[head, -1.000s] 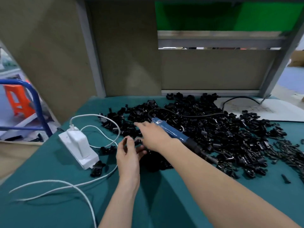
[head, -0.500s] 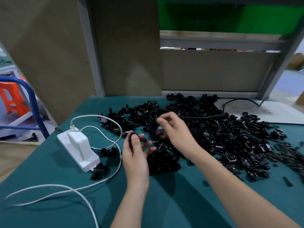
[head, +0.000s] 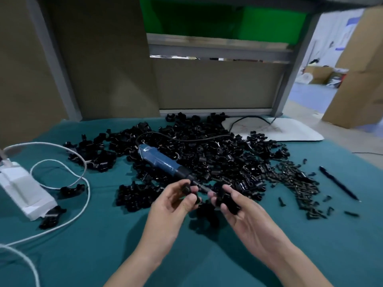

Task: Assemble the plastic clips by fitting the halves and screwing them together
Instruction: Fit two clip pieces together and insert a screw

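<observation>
Pinching clip half, left grip; right grip holds another half (blurred).

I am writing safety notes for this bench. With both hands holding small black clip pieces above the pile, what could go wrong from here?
1. The left hand and the right hand each hold small black clip pieces just above the pile of similar parts; a piece slipping from either grip could get lost there.
2. The blue screwdriver lies on loose parts, its bit toward the hands and its black cord across the pile; a snag might drag it.
</observation>
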Demonstrator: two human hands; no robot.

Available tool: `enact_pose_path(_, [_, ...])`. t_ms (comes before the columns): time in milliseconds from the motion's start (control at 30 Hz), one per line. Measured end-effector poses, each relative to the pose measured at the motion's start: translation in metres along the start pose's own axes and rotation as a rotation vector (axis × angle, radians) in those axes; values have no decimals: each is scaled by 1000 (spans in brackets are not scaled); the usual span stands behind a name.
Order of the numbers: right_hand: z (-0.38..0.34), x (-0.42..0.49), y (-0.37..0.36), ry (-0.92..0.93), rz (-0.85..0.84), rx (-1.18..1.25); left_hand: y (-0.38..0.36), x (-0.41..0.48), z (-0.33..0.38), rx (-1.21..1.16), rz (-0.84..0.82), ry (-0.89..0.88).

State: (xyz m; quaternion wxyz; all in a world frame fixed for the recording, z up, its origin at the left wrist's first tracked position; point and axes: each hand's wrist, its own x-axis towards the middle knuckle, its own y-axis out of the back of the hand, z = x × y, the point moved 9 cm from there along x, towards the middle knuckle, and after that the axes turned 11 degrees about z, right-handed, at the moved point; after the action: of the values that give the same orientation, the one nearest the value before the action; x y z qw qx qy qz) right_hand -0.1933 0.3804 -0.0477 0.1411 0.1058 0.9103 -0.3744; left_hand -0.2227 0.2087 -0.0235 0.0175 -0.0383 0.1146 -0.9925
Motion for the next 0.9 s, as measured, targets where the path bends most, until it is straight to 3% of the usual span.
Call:
enact_pose_path(200, [7, 3, -5, -15, -108, -71, -5, -1, -2, 23, -8, -7])
enact_pose_path(333, [9, 7, 0, 23, -76, -220, -9, -1, -14, -8, -55, 61])
enact_pose_path(533, [1, 9, 1, 73, -65, -114, -7, 2, -24, -297, -66, 243])
enact_pose_path(767, [2, 5, -7, 194, -92, -353, -9, -1, -21, -108, -127, 119])
enact_pose_path(900, [1, 3, -8, 194, -120, -330, -15, -5, -23, 6, -175, 72])
